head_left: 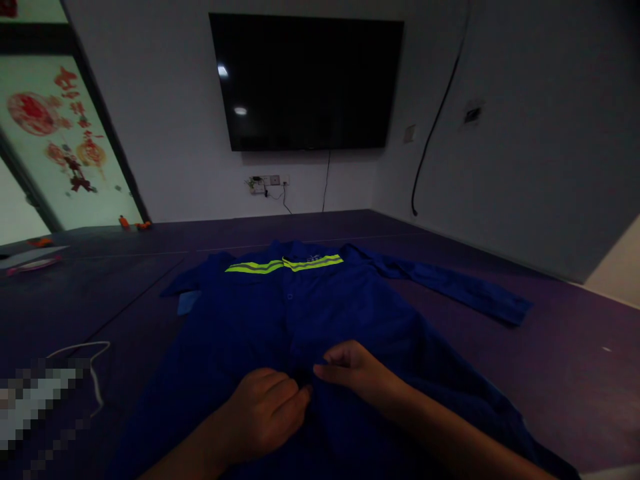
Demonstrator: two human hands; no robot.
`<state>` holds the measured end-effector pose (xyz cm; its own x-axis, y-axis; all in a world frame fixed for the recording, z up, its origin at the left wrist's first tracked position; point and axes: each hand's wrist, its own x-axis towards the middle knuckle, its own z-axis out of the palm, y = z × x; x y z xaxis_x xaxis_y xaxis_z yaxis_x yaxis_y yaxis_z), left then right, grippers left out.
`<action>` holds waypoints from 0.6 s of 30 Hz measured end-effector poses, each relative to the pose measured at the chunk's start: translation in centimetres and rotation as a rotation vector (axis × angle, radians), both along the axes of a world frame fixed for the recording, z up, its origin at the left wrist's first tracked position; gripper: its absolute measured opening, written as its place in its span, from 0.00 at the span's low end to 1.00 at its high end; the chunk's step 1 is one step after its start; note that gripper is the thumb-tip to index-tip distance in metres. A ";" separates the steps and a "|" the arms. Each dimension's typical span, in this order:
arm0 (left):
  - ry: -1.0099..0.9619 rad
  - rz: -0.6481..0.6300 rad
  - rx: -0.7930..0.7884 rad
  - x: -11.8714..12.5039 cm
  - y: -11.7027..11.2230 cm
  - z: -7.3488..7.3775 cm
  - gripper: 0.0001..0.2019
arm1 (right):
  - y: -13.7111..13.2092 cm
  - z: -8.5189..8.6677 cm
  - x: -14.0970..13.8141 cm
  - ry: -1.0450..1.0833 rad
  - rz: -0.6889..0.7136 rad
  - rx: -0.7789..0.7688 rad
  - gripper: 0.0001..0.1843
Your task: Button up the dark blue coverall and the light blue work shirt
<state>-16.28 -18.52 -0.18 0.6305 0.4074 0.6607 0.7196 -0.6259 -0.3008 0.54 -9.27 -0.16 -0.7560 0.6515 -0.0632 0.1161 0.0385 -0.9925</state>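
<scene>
A dark blue work jacket [300, 313] with a bright yellow reflective stripe [285, 265] lies spread flat on a dark table, one sleeve [460, 287] stretched out to the right. My left hand [263, 413] and my right hand [353, 373] meet at the jacket's front opening near its lower middle. Both hands have their fingers curled and pinched on the fabric edges there. What sits between the fingertips is too dark to make out.
A white cable [93, 367] lies on the table [575, 373] at the left beside a blurred-out patch. A black wall screen [307, 83] hangs ahead above a socket [265, 181]. A window with red paper decorations [60, 133] is at the left.
</scene>
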 end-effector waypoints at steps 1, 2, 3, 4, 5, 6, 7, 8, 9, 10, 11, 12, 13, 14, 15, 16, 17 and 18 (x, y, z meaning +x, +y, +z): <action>-0.003 -0.012 0.003 -0.1 0.0 0.0 0.06 | -0.1 0.1 0.0 -0.010 0.000 -0.011 0.27; -0.006 -0.021 0.004 -0.1 0.1 -0.1 0.06 | -0.1 0.2 0.0 -0.015 0.002 -0.028 0.27; -0.010 -0.028 0.007 -0.2 0.1 -0.1 0.07 | -0.1 0.3 0.0 -0.011 0.008 -0.051 0.26; -0.015 -0.028 0.005 -0.3 0.1 -0.2 0.07 | -0.1 0.4 0.1 0.000 0.014 -0.077 0.24; -0.022 -0.023 0.000 -0.3 0.0 -0.2 0.06 | -0.1 0.6 0.2 0.015 0.026 -0.106 0.22; -0.031 -0.022 -0.004 -0.3 0.0 -0.2 0.06 | -0.1 0.7 0.2 0.030 0.047 -0.133 0.18; -0.040 -0.028 -0.012 -0.4 0.0 -0.2 0.06 | -0.1 0.8 0.3 0.040 0.082 -0.155 0.15; -0.053 -0.037 -0.026 -0.3 0.0 -0.2 0.06 | 0.0 0.9 0.5 0.045 0.132 -0.168 0.15; -0.072 -0.045 -0.050 -0.3 0.1 -0.2 0.06 | 0.0 1.1 0.6 0.045 0.191 -0.170 0.18; -0.100 -0.047 -0.080 -0.3 0.1 -0.3 0.06 | 0.1 1.2 0.8 0.039 0.252 -0.162 0.21; -0.135 -0.046 -0.115 -0.2 0.2 -0.3 0.07 | 0.1 1.3 0.9 0.031 0.303 -0.146 0.23; -0.175 -0.039 -0.152 -0.1 0.4 -0.4 0.07 | 0.3 1.4 1.0 0.022 0.328 -0.121 0.25; -0.214 -0.031 -0.187 0.0 0.5 -0.5 0.06 | 0.4 1.3 1.1 0.011 0.328 -0.093 0.27; -0.248 -0.028 -0.216 0.1 0.6 -0.6 0.06 | 0.5 1.2 1.2 -0.003 0.306 -0.064 0.29; -0.269 -0.032 -0.240 0.1 0.7 -0.6 0.06 | 0.7 1.1 1.2 -0.020 0.271 -0.034 0.29; -0.276 -0.040 -0.258 0.2 0.8 -0.7 0.07 | 0.9 0.8 1.1 -0.037 0.228 -0.006 0.29; -0.271 -0.045 -0.268 0.2 0.9 -0.7 0.07 | 1.1 0.5 1.1 -0.052 0.188 0.015 0.28; -0.257 -0.046 -0.271 0.1 0.9 -0.7 0.07 | 1.3 0.2 1.0 -0.065 0.151 0.023 0.27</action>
